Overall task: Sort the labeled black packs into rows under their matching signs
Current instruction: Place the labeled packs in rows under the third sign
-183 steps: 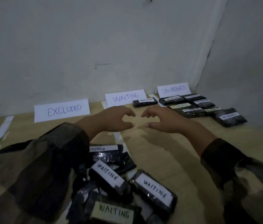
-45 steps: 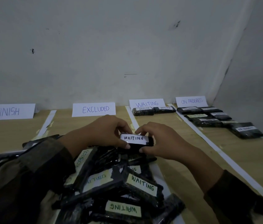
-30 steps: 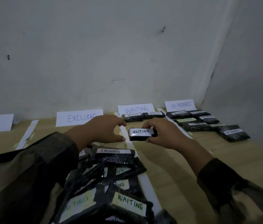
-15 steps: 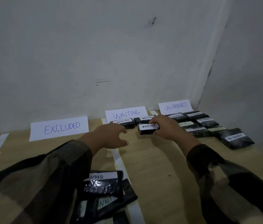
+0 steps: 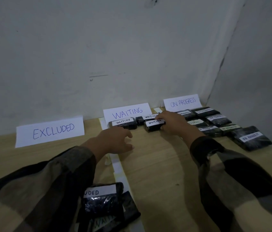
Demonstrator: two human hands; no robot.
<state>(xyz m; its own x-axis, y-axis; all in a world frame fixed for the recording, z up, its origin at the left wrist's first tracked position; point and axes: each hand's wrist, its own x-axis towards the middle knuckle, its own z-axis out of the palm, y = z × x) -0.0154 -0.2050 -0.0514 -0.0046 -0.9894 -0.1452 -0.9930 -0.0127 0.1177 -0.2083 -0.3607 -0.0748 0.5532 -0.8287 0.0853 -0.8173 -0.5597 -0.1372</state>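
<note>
Glossy, crinkled black plastic pack (image 5: 154,125) — rectangular, white paper label lettered WAITING — gripped by right hand (image 5: 173,123) on wood-grain tabletop (image 5: 157,164) beneath WAITING sign (image 5: 127,111); left hand (image 5: 115,142) empty, fingers spread.

Bare rm corner, prob. makeshift sorting stn: plain walls (image 5: 98,47), wood tabletop (image 5: 157,164), handwritten signs (image 5: 50,131).

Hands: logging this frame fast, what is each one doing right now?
Left hand: open, fingers spread, holding nothing, above the table.
Right hand: grip closed on a WAITING pack below the WAITING sign.
</note>
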